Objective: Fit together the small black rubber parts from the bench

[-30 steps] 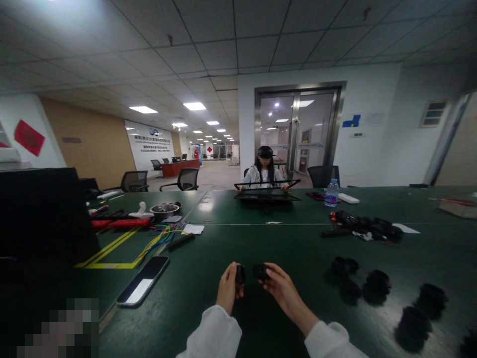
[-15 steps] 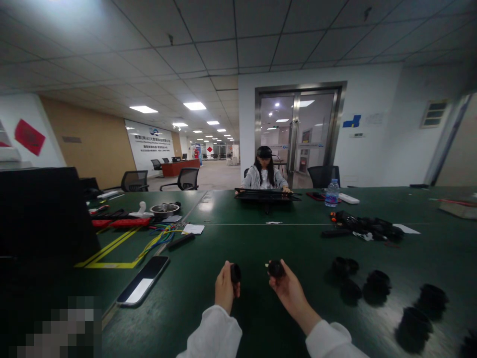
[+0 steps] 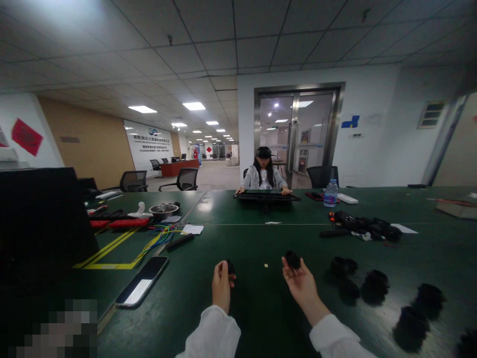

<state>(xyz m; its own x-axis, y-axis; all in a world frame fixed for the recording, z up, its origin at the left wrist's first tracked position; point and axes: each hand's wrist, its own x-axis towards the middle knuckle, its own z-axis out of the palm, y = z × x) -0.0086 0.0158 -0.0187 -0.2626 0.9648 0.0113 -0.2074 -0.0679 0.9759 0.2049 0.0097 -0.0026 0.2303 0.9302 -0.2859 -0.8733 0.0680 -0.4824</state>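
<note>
My left hand (image 3: 222, 279) grips a small black part (image 3: 230, 267), mostly covered by the fingers; its kind is unclear. Apart from it and to the right, my right hand (image 3: 301, 284) is turned palm up and pinches a black ring-shaped part (image 3: 292, 259) in its fingertips. Between the hands a tiny pale chip (image 3: 266, 265) lies on the green table (image 3: 246, 238). To the right of my right hand stand several similar black cylindrical parts (image 3: 375, 286), some with ridged rims.
A phone (image 3: 142, 282) lies at left, near colored wires (image 3: 160, 241) and a metal bowl (image 3: 164, 210). Across the table a person (image 3: 264, 171) holds a flat black frame (image 3: 267, 197). A water bottle (image 3: 330, 194) and a black pile (image 3: 367, 226) are at right.
My hands have moved apart, the right one going right and turning palm up with its part. The pale chip now shows between them. The person opposite has lowered the black frame.
</note>
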